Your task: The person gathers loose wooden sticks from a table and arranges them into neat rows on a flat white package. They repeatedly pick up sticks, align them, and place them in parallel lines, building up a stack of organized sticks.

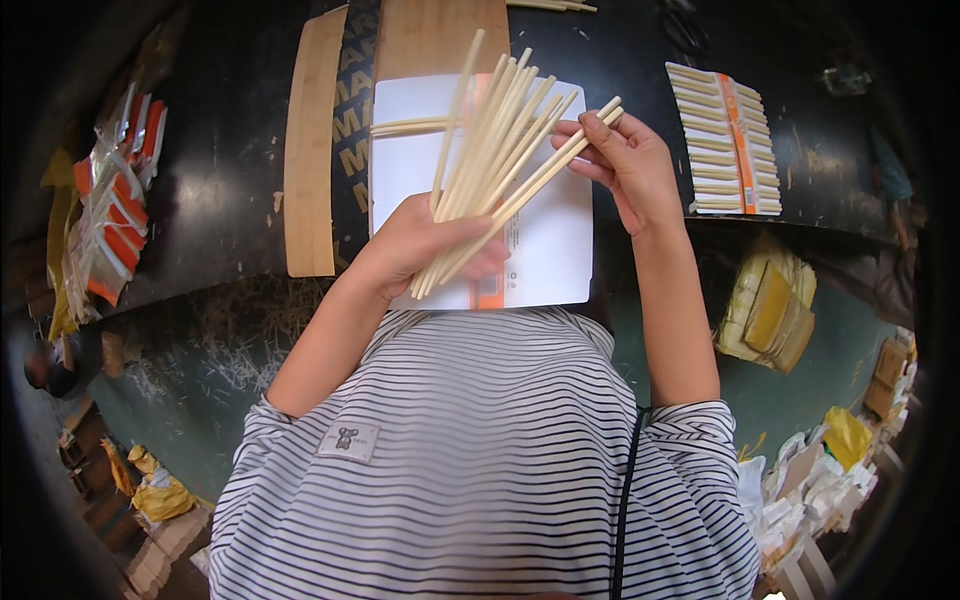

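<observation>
My left hand grips a fanned bundle of light wooden chopsticks near its lower ends, with the upper ends spreading away from me. Between the thumb and fingers of my right hand are the far ends of a pair of chopsticks. The lower ends of that pair run down to my left hand. Beneath both hands lies a white card with an orange printed strip, partly hidden by the bundle. A few more chopsticks lie across the card's upper part.
On the black table, a card packed with rows of chopsticks lies at right. Bamboo boards lie left and behind. Plastic-wrapped orange-and-white packs are piled far left. A yellow wrapped bundle sits below the table's right edge.
</observation>
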The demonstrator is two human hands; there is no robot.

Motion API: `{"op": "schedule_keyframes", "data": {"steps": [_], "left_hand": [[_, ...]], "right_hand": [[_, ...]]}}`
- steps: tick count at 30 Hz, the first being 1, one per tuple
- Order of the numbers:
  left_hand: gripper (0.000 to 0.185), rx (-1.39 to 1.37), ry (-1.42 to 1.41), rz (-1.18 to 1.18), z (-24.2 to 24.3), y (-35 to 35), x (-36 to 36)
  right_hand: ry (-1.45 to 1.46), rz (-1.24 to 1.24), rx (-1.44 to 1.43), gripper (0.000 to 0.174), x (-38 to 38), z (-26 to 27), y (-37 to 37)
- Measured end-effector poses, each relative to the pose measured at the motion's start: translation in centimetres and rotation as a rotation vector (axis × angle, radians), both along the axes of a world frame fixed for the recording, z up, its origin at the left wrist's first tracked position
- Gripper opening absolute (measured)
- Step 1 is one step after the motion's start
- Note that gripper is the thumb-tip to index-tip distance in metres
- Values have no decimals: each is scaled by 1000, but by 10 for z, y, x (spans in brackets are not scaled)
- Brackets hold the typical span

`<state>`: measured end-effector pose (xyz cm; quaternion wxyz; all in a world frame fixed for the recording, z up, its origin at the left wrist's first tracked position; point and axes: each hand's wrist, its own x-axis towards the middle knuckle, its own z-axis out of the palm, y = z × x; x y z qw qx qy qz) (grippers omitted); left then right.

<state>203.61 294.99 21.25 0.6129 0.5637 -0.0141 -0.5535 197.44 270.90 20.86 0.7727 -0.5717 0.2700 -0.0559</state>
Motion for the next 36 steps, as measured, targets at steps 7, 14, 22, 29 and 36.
{"op": "schedule_keyframes", "data": {"steps": [7, 14, 22, 29, 36], "left_hand": [[44, 50, -24, -81, -2, -13, 7], [39, 51, -5, -87, -2, -22, 18], [27, 26, -172, 341, -12, -34, 35], [38, 92, -279, 339, -23, -36, 54], [45, 59, -281, 262, -25, -35, 55]], "right_hand": [[-112, -130, -132, 59, -4, -2, 1], [-32, -188, -61, 58, -3, -5, -10], [-211, -587, -105, 49, -7, -10, -55], [-176, -798, -218, 39, -8, -39, -73], [-137, -834, -104, 39, 1, -71, -76]]}}
